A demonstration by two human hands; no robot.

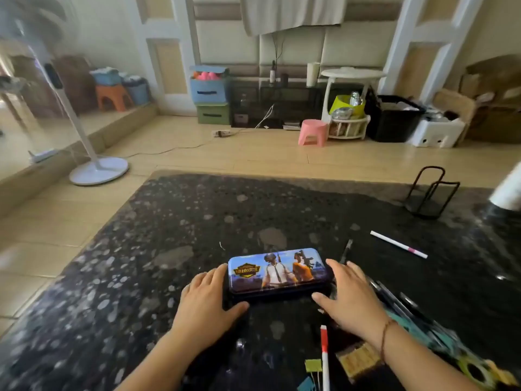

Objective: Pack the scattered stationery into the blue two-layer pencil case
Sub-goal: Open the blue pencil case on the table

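The blue pencil case (277, 270), lid closed with a printed game picture, lies flat on the dark speckled table (169, 221). My left hand (207, 299) grips its left end, thumb along the near side. My right hand (348, 299) grips its right end. A white pen with a pink band (398, 244) lies to the far right. A red and white pen (324, 354) lies near me between my forearms. A thin dark pen (346, 251) lies just behind my right hand. Several dark pens (394, 300) lie to the right of my right wrist.
A black wire stand (431, 193) sits at the table's far right, beside a white roll (509, 190). Small green and teal tags (312, 365), a yellow-brown eraser-like block (358, 359) and a green ringed item (476, 371) lie near the front edge.
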